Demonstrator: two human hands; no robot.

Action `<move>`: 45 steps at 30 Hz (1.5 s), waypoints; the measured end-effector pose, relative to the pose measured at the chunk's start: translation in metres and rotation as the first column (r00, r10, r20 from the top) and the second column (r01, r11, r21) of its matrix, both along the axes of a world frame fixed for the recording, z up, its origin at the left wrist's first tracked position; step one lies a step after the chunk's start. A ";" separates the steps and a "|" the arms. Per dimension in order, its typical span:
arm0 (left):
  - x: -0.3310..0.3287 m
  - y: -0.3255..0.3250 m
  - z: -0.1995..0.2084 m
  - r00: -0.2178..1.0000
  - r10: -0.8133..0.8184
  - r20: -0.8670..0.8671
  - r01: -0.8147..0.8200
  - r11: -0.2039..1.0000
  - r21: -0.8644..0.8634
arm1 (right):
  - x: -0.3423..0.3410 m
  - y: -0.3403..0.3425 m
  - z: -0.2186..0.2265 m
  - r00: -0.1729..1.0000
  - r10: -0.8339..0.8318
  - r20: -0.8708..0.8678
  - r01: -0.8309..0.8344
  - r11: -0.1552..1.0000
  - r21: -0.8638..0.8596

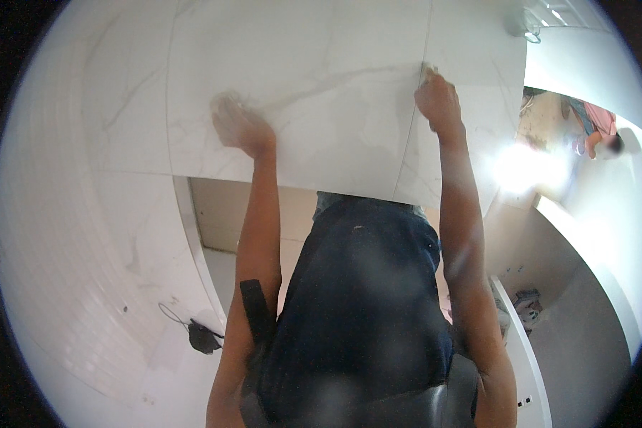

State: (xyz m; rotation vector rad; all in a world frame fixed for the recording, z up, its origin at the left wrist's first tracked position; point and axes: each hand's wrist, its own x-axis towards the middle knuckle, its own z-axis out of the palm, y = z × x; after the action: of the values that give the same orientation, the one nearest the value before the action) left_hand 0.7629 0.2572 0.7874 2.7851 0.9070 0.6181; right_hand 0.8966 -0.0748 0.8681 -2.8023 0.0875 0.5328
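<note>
A white marble-patterned surface [349, 107] with grey veins and thin seams spreads before me. My left hand [242, 128] rests against it at the left, fingers bent over a pale, blurred wad [227, 100] that may be a cloth. Farther right, my right hand [439, 102] is closed, its fingertips at a seam line [410, 143]. Between those fingers sticks out a small pale piece [429, 70], its kind too small to tell. Both forearms reach up from the lower edge, arms apart.
A rectangular opening [217, 214] lies below my left hand. At lower left sits a black item with a looped cord [205, 337]. Bright glare [528, 169] shines at the right, near another person in pink [598, 121]. A curved white ledge [585, 250] runs along the lower right.
</note>
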 end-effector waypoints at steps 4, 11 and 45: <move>0.002 -0.001 0.006 1.000 0.000 -0.027 -0.001 0.999 -0.036 | 0.028 0.007 0.025 0.981 -0.099 -0.167 0.113 0.991 0.077; 0.003 -0.002 0.004 0.998 0.007 -0.066 -0.013 0.997 -0.082 | 0.010 -0.003 0.011 0.976 -0.132 -0.176 0.143 0.989 0.049; 0.002 -0.001 0.006 0.999 -0.010 0.044 0.010 1.000 0.016 | 0.017 -0.001 0.014 0.995 -0.087 -0.054 0.093 0.990 0.103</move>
State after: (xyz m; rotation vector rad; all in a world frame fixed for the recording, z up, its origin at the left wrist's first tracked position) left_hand 0.7645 0.2560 0.7930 2.7764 0.8827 0.6853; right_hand 0.9138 -0.0761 0.8822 -2.6689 0.1897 0.5679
